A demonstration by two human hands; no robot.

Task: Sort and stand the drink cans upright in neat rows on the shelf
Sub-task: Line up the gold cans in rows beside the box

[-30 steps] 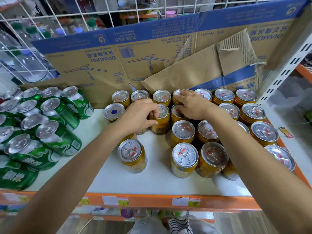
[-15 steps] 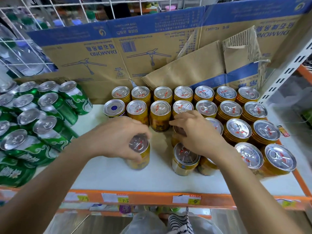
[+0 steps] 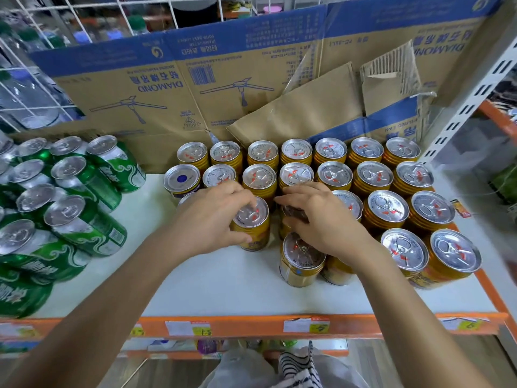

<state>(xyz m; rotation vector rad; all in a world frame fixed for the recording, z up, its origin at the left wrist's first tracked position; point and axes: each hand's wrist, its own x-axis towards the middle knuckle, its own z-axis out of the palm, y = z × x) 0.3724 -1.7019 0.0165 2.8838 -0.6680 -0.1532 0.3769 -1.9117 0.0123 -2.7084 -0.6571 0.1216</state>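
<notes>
Upright gold can point(image 3: 251, 219), lid up, in grip of left hand point(image 3: 212, 219); neighbouring can point(image 3: 292, 213) in grip of right hand point(image 3: 321, 219).

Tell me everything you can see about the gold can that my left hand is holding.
The gold can stands upright on the white shelf, in front of the rows of matching cans. It looks like metal: ribbed gold wall, dark print low down, silver lid with a pull tab and red marks. The left hand grips it from the left, fingers curled over the lid's rim.
</notes>
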